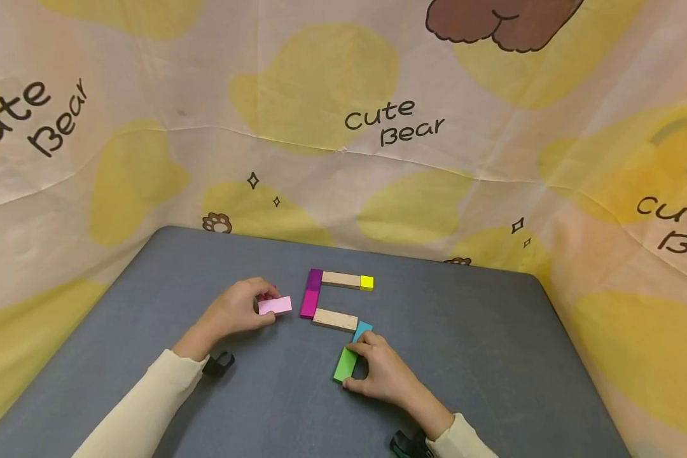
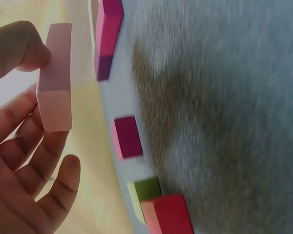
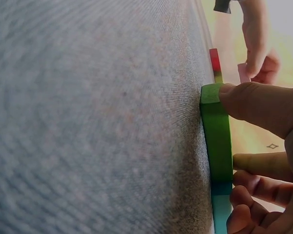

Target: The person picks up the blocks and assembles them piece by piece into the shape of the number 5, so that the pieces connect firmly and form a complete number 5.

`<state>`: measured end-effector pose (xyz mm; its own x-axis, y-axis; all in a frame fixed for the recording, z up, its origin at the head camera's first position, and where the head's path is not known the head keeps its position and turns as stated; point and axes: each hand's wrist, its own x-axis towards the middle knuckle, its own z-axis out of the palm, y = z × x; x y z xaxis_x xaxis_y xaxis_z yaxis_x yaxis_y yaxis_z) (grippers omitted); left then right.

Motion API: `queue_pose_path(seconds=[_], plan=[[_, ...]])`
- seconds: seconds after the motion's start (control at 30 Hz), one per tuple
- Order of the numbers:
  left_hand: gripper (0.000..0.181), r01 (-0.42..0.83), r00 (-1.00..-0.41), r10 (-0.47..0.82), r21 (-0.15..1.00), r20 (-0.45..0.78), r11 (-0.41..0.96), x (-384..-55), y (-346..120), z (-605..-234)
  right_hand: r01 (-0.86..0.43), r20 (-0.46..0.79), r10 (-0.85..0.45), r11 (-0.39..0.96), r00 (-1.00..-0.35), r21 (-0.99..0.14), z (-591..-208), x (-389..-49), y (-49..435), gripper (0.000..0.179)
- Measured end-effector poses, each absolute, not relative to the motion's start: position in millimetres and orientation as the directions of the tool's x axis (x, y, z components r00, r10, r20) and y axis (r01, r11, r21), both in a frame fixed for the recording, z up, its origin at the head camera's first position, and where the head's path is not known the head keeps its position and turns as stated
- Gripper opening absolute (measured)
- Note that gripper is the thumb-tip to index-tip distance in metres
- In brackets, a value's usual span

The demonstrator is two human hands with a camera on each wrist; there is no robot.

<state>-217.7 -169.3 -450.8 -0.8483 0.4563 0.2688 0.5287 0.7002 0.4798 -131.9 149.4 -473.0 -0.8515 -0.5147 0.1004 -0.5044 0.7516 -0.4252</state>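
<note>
Head view: pink block pinched by left hand; green block pinched by right hand.
Pink is held above the table, between thumb and fingertips, other fingers loosely spread in left wrist view; its long axis is set roughly crosswise, its free end pointed right toward the magenta block, with a gap between; of the two hands, that block is approached more closely by the left; green is rested on the table, gripped lengthwise, thumb at its near end, index finger at its far end; its long axis is roughly lined up with the blue block, slanted away and rightward; the ends seem to be butted together, joint partly covered by fingers.
</note>
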Motion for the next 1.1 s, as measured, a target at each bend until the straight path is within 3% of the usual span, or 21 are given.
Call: queue_pose_path(seconds=[0.2,0.37,0.97,1.1], plan=[[0.025,0.543,-0.833,0.496,0.533,0.246,0.648,-202.4,-156.9,-452.7,-0.506,0.1,-0.517,0.749,-0.85,-0.427,-472.4,-131.1,149.4,0.055],[0.026,0.598,-0.784,0.56,0.568,0.268,0.565,-191.3,-148.4,-459.2,-0.51,0.112,-0.516,0.748,-0.85,-0.425,-472.2,-131.3,149.4,0.056],[0.025,0.683,-0.68,0.701,0.531,0.214,0.501,-162.8,-115.8,-470.2,-0.516,0.137,-0.508,0.75,-0.85,-0.414,-470.4,-130.6,147.7,0.057],[0.025,0.677,-0.682,0.704,0.535,0.199,0.505,-159.2,-112.7,-470.5,-0.512,0.132,-0.507,0.752,-0.852,-0.415,-470.6,-130.3,147.3,0.057]])
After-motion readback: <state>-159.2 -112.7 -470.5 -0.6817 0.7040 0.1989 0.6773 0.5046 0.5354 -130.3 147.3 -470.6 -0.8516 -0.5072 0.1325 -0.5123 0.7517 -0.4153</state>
